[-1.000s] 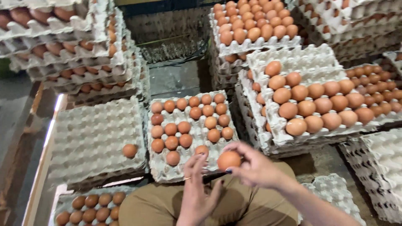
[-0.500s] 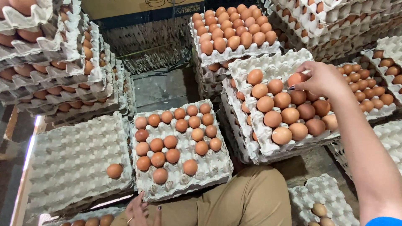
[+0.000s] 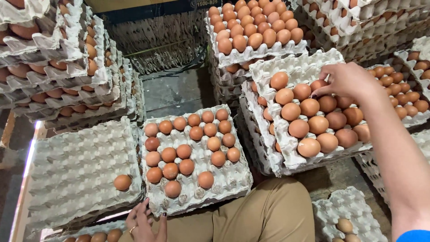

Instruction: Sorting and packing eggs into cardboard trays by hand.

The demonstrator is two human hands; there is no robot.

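Right hand: the right hand (image 3: pixel 347 80) reaches into the upper right of the frame, over the raised egg tray (image 3: pixel 300 67); its fingers (image 3: pixel 323 91) are curled down onto a brown egg (image 3: pixel 319 84) in the tray's upper rows. The fingertips touch the shell, but whether they are closed around it I cannot tell.
Left hand: the left hand (image 3: pixel 142 222) sits at the bottom edge, left of centre, fingers loosely spread and holding nothing, just below the near rim of the middle tray (image 3: pixel 233 177).
Where the egg is: seated in a cup of the raised tray, right of centre, packed against other eggs on its near side, with empty cups above it.
How it will handle: by my judgement light, rigid and brittle, with a smooth shell that can slip; it would be safest taken from above with fingertips spread round its widest part, lifted straight out of the cup, with gentle pressure.
How it looks: reddish-brown, matte, oval, darker than some paler tan eggs in the same tray.
Around it: the middle tray is partly filled with brown eggs; a grey tray (image 3: pixel 67 161) at the lower left carries a lone egg (image 3: pixel 122 182). Stacks of filled trays (image 3: pixel 53 67) rise at the upper left and along the top. A khaki-clad knee (image 3: pixel 268 215) shows at the bottom centre.
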